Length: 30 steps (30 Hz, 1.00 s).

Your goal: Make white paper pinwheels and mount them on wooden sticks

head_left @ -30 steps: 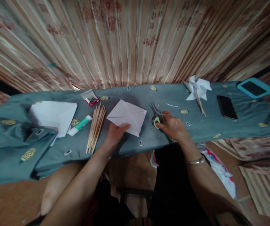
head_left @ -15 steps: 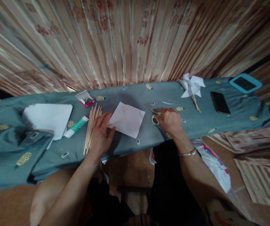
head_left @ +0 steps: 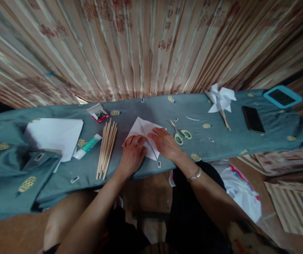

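A square sheet of white paper (head_left: 144,126) lies at the middle of the cloth, a dark line running across it from its far corner to its near one. I cannot tell whether that line is a crease or a cut. My left hand (head_left: 133,152) rests on the left half, fingers apart and slightly bent. On the right half lies my right hand (head_left: 165,143), its fingers stretched over the paper. Scissors with light green handles (head_left: 178,138) lie just right of my right hand, their blades partly apart. To the left of my left hand is a bundle of thin wooden sticks (head_left: 107,150).
Left on the patterned cloth (head_left: 162,109) are a glue tube (head_left: 88,146), a red box of small metal pieces (head_left: 98,114) and stacked white paper (head_left: 54,135). Right are a paper pinwheel (head_left: 220,99), a phone (head_left: 253,119) and a blue-framed device (head_left: 283,97). A curtain (head_left: 146,53) hangs behind.
My right hand has let go of the scissors, which now lie on the cloth, and has moved left onto the paper. My left hand has shifted right, onto the sheet.
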Each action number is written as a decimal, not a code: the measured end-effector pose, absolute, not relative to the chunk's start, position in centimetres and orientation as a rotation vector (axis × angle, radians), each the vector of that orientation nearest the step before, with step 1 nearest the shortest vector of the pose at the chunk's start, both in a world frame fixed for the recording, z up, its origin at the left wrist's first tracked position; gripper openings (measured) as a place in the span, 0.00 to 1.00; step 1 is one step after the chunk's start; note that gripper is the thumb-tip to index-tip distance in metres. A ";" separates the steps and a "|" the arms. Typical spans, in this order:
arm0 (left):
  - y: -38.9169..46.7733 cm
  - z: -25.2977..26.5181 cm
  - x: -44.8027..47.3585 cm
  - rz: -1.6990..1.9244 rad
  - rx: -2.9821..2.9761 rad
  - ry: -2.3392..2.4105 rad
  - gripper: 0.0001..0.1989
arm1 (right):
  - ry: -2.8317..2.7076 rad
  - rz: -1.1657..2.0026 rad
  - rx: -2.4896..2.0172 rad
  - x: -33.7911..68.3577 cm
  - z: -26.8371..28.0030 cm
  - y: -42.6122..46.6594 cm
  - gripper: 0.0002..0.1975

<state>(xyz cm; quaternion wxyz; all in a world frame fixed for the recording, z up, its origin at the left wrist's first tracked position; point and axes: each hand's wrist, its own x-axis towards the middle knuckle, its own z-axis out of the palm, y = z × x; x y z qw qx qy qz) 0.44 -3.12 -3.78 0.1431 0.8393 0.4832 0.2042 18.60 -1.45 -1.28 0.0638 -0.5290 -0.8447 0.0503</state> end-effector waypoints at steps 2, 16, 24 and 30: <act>-3.2 -3.8 0.5 0.610 2.392 1.385 0.19 | -2.559 0.128 -1.591 18.8 -1.4 -1.5 0.20; -4.2 -1.7 -14.3 1.005 2.057 2.019 0.20 | -2.324 0.182 -1.519 18.8 -2.3 -1.7 0.21; -3.9 -3.0 -16.5 0.868 1.999 2.049 0.16 | -2.207 0.255 -1.421 18.4 -2.1 -1.8 0.20; -5.1 -0.4 -11.2 1.217 1.492 1.713 0.19 | -1.780 0.762 -1.318 16.9 -1.3 -2.5 0.14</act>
